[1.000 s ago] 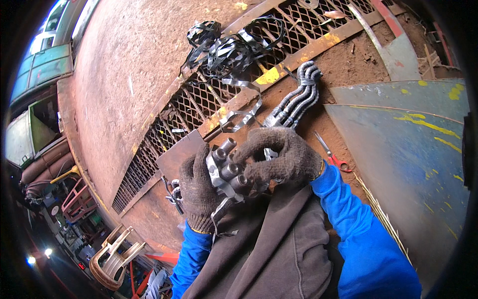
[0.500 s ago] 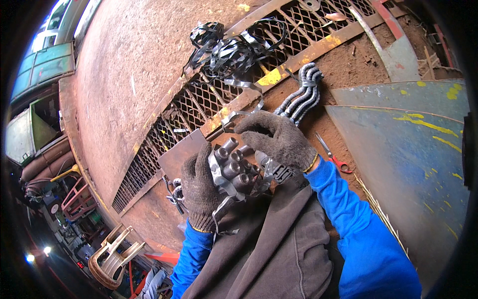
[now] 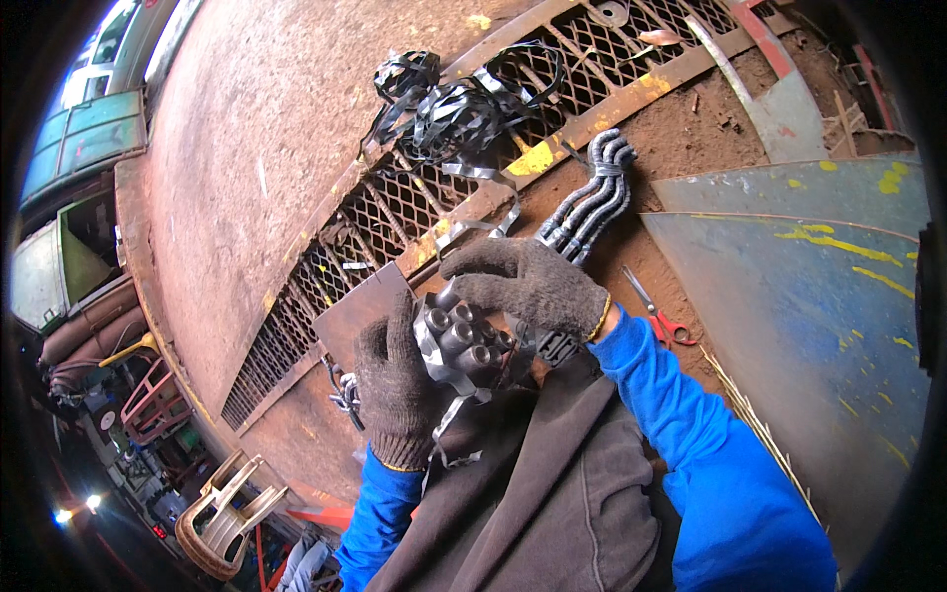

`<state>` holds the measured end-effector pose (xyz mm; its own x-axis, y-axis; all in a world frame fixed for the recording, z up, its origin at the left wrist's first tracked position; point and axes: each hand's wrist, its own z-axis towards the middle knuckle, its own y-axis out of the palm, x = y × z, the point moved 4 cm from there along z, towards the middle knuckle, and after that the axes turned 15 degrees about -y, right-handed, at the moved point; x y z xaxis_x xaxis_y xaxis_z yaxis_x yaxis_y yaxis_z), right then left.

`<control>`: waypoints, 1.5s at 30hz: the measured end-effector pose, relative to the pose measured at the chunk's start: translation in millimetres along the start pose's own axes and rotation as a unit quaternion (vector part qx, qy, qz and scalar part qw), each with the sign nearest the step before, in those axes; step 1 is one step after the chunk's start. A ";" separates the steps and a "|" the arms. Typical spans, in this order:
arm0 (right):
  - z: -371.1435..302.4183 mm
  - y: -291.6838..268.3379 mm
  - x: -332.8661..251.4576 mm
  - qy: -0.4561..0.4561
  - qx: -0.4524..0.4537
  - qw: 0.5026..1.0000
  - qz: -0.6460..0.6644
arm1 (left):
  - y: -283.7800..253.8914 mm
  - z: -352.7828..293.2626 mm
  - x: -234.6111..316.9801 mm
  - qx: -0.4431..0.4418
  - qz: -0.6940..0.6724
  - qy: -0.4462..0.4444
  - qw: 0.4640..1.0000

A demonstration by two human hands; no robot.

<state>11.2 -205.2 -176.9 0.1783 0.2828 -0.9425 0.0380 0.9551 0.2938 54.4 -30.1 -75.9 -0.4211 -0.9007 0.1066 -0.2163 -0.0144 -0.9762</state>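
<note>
A bundle of short dark metal tubes (image 3: 458, 337) stands in front of my lap, open ends up, with shiny grey plastic strip (image 3: 446, 373) wrapped loosely about it. My left hand (image 3: 393, 380), in a dark knitted glove, grips the bundle's left side, thumb and fingers upright along it. Gloved likewise, my right hand (image 3: 528, 286) curls over the far tubes, its fingertips on the rear one. Its palm hides some tubes. A strip end hangs below my left hand. More strip trails from a tangled heap (image 3: 459, 113) toward my right hand.
Beyond my right hand lies a tied bundle of bent metal pieces (image 3: 597, 197). Red-handled scissors (image 3: 671, 330) rest on the dirt beside a large painted metal sheet (image 3: 789, 296). A rusty mesh grating (image 3: 395, 202) crosses the ground. A plastic chair (image 3: 225, 513) stands at lower left.
My right hand has moved left and slightly down, its fingers closing over the far tubes. My left hand stays at the bundle's side, barely shifted.
</note>
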 end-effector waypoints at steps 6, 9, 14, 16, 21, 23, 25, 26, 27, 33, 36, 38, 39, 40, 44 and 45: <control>5.8 1.4 -5.0 -0.007 0.003 0.999 -0.034 | -7.9 6.8 9.1 -0.032 0.001 0.029 0.999; 6.2 10.8 -7.4 0.016 0.013 1.000 0.012 | -14.7 2.0 10.6 -0.014 0.004 0.040 0.999; 7.3 15.4 -11.6 0.115 0.082 0.986 0.090 | -13.2 1.2 15.7 0.048 0.000 0.057 0.997; 6.0 16.6 -14.2 0.126 0.091 0.982 0.108 | -7.3 3.0 9.9 0.029 0.028 0.050 0.998; -0.1 26.1 -14.0 0.107 0.108 0.983 0.108 | -14.9 3.0 19.5 -0.024 0.044 0.028 0.998; 0.6 24.4 -15.7 0.104 0.105 0.986 0.077 | -14.8 2.2 17.7 -0.062 0.046 0.001 0.997; 2.8 23.1 -18.4 0.091 0.093 0.991 0.041 | -15.5 6.3 19.9 -0.056 0.048 0.022 0.997; 0.6 22.0 -13.8 0.078 0.112 0.990 0.021 | -14.1 8.0 22.0 -0.053 0.050 0.030 0.997; 2.3 21.9 -16.9 0.074 0.110 0.991 0.006 | -14.1 7.7 20.0 -0.041 0.032 0.024 0.998; 1.6 29.9 -31.4 0.035 0.123 0.986 -0.105 | -13.5 9.5 17.1 -0.063 0.059 0.021 0.996; -10.8 35.6 -32.0 0.132 0.142 0.980 0.040 | -17.3 11.1 19.2 -0.055 0.050 0.031 0.997; -8.0 45.2 -39.7 0.107 0.100 0.987 -0.069 | -19.5 11.2 16.2 -0.081 0.020 0.013 0.996; -10.2 47.5 -38.1 0.054 0.097 0.987 -0.119 | -19.2 11.4 15.9 -0.084 0.016 0.013 0.996; -12.5 48.4 -35.6 0.055 0.113 0.987 -0.102 | -18.9 11.8 15.6 -0.087 0.013 0.014 0.996; -14.0 56.5 -36.7 0.153 0.194 0.968 0.030 | -18.9 7.6 15.8 -0.066 -0.019 0.013 0.998; -13.8 56.4 -32.8 0.118 0.201 0.972 0.023 | -19.1 7.9 16.2 -0.076 -0.018 0.016 0.997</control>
<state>-6.1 -159.4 -131.6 -0.0401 0.3819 -0.9233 0.4243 0.8431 0.3304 58.6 -47.8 -57.1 -0.4381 -0.8863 0.1503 -0.3624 0.0211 -0.9318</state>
